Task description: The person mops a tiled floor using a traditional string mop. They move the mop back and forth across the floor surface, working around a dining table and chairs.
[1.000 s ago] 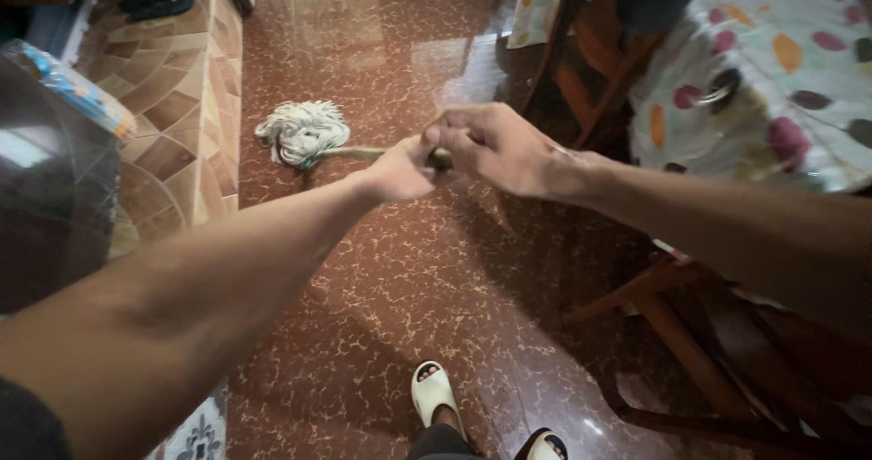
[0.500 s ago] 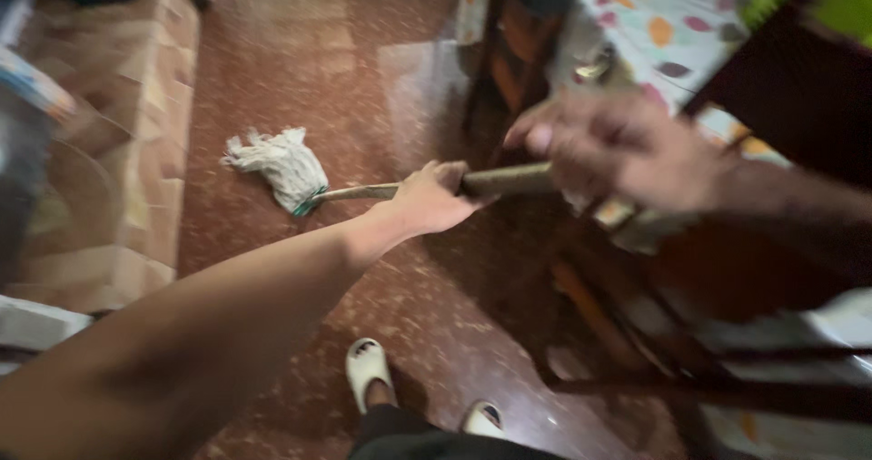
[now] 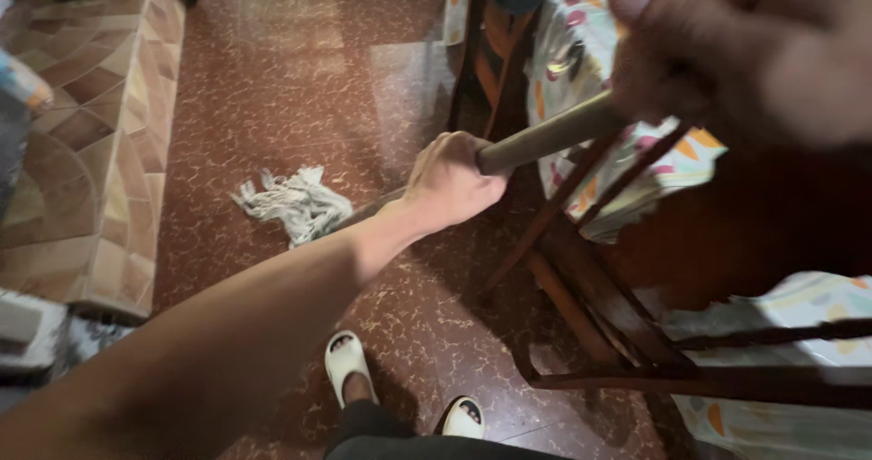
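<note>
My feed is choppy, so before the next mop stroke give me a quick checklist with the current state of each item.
1. Left hand closed round the mop handle: ok.
2. Right hand on the upper end of the handle: ok, though it is blurred and close to the camera.
3. Mop head flat on the floor: ok, strands spread on the red tiles.
4. Handle apart from the wooden chair: cannot tell, they overlap in the view.
5. Feet in white slippers away from the mop head: ok.
6. Floor ahead of the mop head free of objects: ok as far as visible.
</note>
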